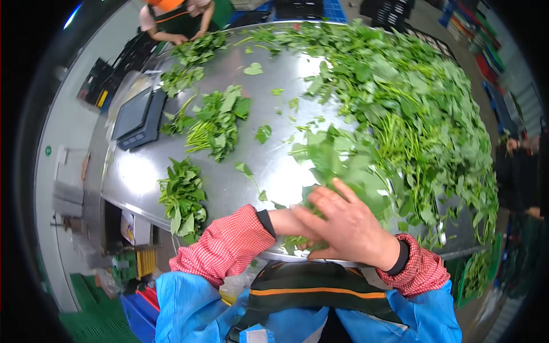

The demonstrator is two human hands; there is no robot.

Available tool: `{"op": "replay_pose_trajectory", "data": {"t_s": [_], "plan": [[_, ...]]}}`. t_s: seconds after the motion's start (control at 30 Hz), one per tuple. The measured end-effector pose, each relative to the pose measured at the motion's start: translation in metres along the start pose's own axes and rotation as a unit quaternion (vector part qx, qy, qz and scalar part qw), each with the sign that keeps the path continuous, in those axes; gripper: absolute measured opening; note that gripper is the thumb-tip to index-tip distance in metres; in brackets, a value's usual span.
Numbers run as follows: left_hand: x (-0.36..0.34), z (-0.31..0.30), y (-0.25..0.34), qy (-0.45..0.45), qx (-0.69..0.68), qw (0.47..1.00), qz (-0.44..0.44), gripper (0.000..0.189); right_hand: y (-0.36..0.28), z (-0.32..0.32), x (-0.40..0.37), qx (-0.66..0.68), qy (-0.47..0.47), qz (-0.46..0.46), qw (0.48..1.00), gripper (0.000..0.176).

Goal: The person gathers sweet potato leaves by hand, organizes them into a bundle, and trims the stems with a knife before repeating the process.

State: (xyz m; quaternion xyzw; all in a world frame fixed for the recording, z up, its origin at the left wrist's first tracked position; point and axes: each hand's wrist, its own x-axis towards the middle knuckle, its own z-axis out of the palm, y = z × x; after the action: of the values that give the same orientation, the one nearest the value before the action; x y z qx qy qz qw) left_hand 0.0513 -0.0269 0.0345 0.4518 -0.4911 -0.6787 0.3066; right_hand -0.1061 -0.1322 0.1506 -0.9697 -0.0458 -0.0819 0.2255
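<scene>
Leafy green stems [354,166] fan out just beyond my two hands at the table's near edge. My right hand [349,226] lies over them with its fingers spread, crossing in front of my left hand. Of my left hand [297,224], only the wrist side shows; its fingers are hidden behind the right hand and leaves. A large heap of greens [412,108] covers the right side of the metal table [229,177]. To the left lie a bundle with pale stems [217,123] and another leafy bundle [183,197].
A dark scale [140,119] stands at the table's left edge. At the far left corner, a co-worker's hands [189,38] are beside more greens [200,48]. Another person [517,166] is at the right. A green crate [477,274] holds greens below the table.
</scene>
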Motion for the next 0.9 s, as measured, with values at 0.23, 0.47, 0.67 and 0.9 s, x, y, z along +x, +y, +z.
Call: {"op": "replay_pose_trajectory", "data": {"t_s": [0.23, 0.47, 0.67, 0.9], "plan": [[-0.063, -0.031, 0.026, -0.063, -0.132, 0.984, -0.103, 0.009, 0.013, 0.019, 0.037, -0.033, -0.098, 0.017, 0.994, 0.094], [-0.118, -0.080, -0.004, 0.165, -0.280, 0.946, 0.000, 0.028, 0.049, 0.052, 0.121, -0.038, -0.082, -0.070, 0.993, 0.084], [-0.096, -0.124, -0.112, 0.676, -0.024, 0.733, 0.065, 0.055, 0.095, 0.035, 0.213, -0.057, 0.046, 0.006, 0.997, 0.075], [-0.029, -0.098, -0.099, 0.455, 0.309, 0.835, 0.027, 0.080, 0.169, 0.042, 0.356, -0.181, 0.178, 0.091, 0.963, 0.067]]}}
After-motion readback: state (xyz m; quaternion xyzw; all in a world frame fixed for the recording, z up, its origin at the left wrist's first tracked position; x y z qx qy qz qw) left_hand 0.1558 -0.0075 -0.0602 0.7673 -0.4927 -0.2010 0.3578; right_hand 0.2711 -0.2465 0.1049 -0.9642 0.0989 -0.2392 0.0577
